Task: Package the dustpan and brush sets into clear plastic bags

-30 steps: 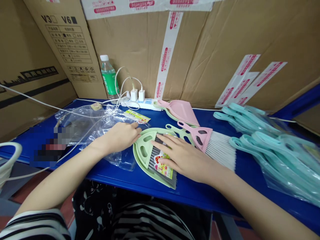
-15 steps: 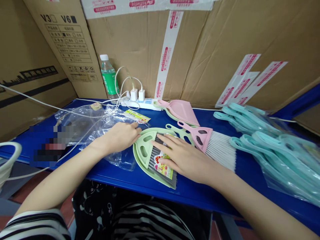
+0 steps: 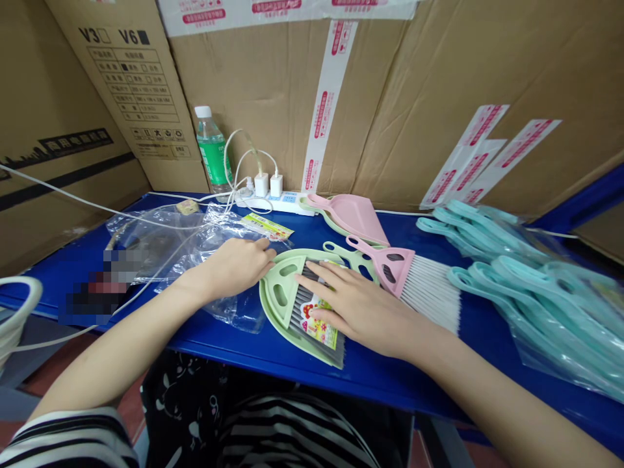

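Observation:
A light green dustpan [image 3: 273,325] lies on the blue table in front of me, with a green hand brush [image 3: 279,294] resting in it. A printed card [image 3: 327,333] covers part of the brush's grey bristles. At the pan's upper left, my left hand [image 3: 238,266] is closed with its fingertips at the rim; the hand hides whatever handle is there. My right hand [image 3: 353,305] rests flat over the bristles and the card, fingers spread. Just behind it are a pink brush [image 3: 394,268] with white bristles and another green handle [image 3: 348,255].
A pink dustpan [image 3: 358,218] overlaps a green one at the back. Bagged turquoise brush sets [image 3: 541,292] fill the right side. Clear plastic bags [image 3: 229,305] lie left, under loose cables. Behind stand a power strip [image 3: 292,203], a bottle [image 3: 213,153] and cardboard boxes [image 3: 273,84].

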{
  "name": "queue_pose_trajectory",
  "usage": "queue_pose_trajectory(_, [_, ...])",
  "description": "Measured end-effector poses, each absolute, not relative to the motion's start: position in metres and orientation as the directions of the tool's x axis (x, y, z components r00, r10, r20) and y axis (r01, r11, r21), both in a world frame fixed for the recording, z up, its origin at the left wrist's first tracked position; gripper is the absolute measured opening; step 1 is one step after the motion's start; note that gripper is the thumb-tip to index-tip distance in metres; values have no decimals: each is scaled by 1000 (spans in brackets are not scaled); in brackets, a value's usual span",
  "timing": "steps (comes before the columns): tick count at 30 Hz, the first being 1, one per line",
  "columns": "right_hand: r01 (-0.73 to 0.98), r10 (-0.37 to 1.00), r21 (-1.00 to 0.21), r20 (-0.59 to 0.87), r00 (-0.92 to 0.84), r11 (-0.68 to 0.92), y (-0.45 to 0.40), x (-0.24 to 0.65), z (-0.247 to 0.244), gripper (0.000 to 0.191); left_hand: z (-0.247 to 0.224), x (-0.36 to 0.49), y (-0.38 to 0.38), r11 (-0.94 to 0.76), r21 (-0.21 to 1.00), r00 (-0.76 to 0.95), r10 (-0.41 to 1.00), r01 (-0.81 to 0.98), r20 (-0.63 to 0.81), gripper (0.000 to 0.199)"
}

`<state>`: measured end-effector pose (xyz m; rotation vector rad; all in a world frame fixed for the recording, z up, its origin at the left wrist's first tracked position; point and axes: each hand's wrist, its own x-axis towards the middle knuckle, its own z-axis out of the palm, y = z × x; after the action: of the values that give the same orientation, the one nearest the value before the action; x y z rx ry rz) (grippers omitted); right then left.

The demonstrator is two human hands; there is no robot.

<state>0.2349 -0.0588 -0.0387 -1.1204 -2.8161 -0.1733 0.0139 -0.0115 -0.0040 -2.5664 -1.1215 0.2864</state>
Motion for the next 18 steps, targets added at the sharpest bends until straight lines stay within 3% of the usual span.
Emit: queue_pose_trajectory(18, [683,671,65,144,-728,727,-59,235,-39,47,-5,14,-11,-642,-376,681,731,668,-39,32])
